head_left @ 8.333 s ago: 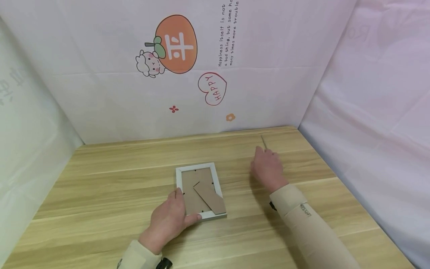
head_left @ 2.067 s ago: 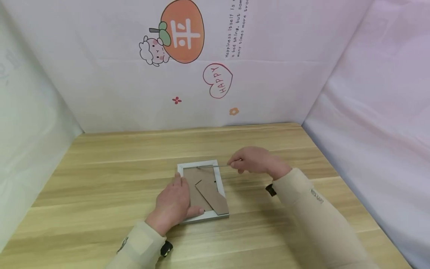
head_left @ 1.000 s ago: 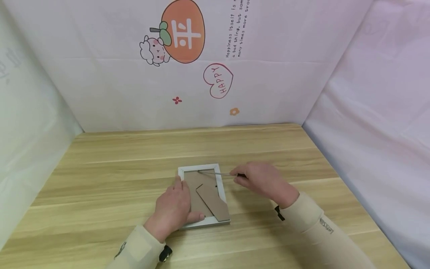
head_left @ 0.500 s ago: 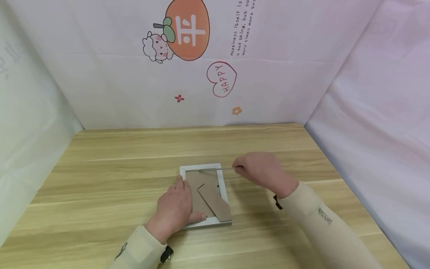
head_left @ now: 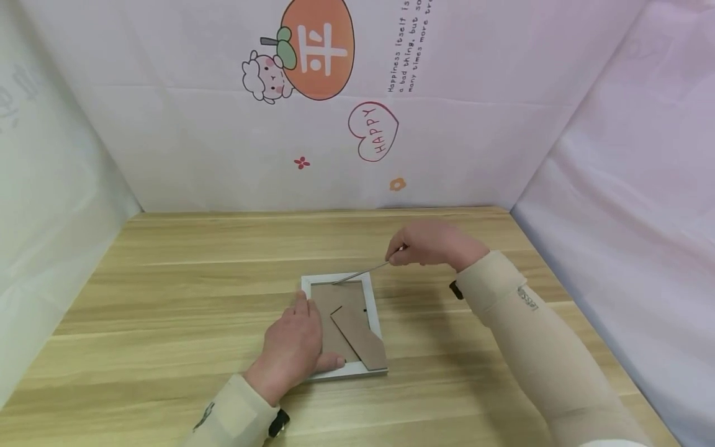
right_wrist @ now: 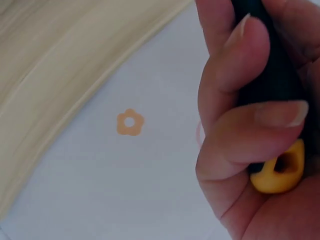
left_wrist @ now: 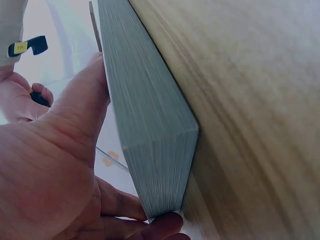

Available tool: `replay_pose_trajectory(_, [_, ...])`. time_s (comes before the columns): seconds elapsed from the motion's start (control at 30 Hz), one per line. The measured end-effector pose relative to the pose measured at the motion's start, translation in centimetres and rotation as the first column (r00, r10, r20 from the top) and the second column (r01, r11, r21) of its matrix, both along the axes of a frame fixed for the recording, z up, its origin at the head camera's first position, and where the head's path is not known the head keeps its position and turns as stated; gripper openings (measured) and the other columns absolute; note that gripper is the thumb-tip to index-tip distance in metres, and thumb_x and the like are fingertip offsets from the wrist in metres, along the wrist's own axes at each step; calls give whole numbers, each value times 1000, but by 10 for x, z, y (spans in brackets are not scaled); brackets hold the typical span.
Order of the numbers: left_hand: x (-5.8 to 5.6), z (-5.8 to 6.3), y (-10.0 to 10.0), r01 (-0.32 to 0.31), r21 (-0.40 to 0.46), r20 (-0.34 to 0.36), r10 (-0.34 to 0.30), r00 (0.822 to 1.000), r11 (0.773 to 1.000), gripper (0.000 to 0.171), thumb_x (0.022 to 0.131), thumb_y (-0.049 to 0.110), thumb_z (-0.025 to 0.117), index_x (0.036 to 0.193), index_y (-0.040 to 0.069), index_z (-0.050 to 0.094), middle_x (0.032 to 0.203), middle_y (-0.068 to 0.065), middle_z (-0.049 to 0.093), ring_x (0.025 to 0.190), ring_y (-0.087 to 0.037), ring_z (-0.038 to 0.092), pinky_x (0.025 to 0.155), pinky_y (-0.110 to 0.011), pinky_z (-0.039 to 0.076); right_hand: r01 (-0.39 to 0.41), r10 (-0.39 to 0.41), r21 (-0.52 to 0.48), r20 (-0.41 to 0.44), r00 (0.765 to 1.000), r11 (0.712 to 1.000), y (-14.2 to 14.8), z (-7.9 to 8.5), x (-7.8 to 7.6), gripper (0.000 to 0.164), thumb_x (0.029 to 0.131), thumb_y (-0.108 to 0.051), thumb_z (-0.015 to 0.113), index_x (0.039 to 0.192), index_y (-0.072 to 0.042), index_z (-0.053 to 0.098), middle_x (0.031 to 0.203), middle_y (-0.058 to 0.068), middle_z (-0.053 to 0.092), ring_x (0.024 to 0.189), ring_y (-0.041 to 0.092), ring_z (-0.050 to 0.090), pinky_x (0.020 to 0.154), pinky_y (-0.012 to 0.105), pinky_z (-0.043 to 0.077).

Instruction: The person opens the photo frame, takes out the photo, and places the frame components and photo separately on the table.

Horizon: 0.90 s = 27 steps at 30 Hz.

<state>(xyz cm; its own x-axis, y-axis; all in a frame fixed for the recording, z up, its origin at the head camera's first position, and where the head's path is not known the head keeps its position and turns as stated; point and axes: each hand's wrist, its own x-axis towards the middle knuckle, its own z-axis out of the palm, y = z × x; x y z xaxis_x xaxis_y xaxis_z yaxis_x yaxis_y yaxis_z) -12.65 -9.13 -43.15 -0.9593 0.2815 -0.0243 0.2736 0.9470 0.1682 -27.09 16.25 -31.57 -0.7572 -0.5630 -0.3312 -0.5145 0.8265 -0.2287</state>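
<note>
A white picture frame [head_left: 365, 298] lies face down on the table, its brown backing board [head_left: 335, 295] and slanted stand leg [head_left: 357, 335] showing. My left hand [head_left: 293, 347] grips its near left corner, thumb over the near border and fingers along the left side. In the left wrist view, fingertips curl round the frame's grey edge [left_wrist: 145, 85]. My right hand [head_left: 432, 243] holds a screwdriver, its thin metal shaft [head_left: 363, 272] slanting down to the far edge of the backing. The right wrist view shows fingers wrapped round the black handle [right_wrist: 270, 75] with a yellow end [right_wrist: 275, 182].
The wood-grain table [head_left: 167, 298] extends on both sides of the frame. A white printed cloth [head_left: 195, 143] stands behind it, with more white cloth [head_left: 631, 205] at the right and left. Small black tabs [head_left: 365, 310] dot the frame's inner border.
The right hand first held the screwdriver at the table's far right, then brought its tip to the frame's far edge. In the last second its handle end rises. The left hand stays on the frame.
</note>
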Motion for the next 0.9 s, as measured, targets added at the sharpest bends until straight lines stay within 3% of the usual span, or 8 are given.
replay_pose_trajectory(0.13, [0,-1,1,-4,-9,-5,4,1000,1000,119,66,74,70,137,-16,42,147,-38,34,115,-43,54,67,-45,57,48,-46,-28,82,996,998,4,0,-8,20,92,-35,64,109,-30,74,99,-9,69,74,14,63,71,36,53])
replay_pose_trajectory(0.3, [-1,0,1,-9,-16,6,9,1000,1000,118,66,74,70,137,-16,42,147,-38,34,115,-43,54,68,-46,57,-6,2,-49,-82,997,999,9,-7,10,19,92,-35,64,107,-33,76,103,-15,70,81,5,63,76,35,52])
replay_pose_trajectory(0.5, [-2,1,2,-16,-29,30,17,999,999,119,67,75,69,139,-15,40,148,-37,32,117,-44,53,68,-46,57,-26,1,-72,-333,943,997,18,-16,49,17,90,-33,67,104,-35,76,101,-19,71,87,0,62,73,34,53])
replay_pose_trajectory(0.7, [-2,2,2,-14,-34,30,15,999,999,119,68,75,68,140,-15,39,148,-37,32,118,-45,52,72,-48,57,-16,-23,-84,-440,897,996,21,-24,72,17,88,-32,69,104,-35,75,96,-20,71,79,1,63,63,31,52])
replay_pose_trajectory(0.9, [0,2,3,-5,-25,23,5,1000,1000,118,68,74,68,139,-16,39,147,-38,33,119,-46,51,74,-49,56,-2,-25,-52,-498,867,999,17,-33,76,18,88,-32,69,104,-36,75,97,-19,72,77,-1,62,54,27,47])
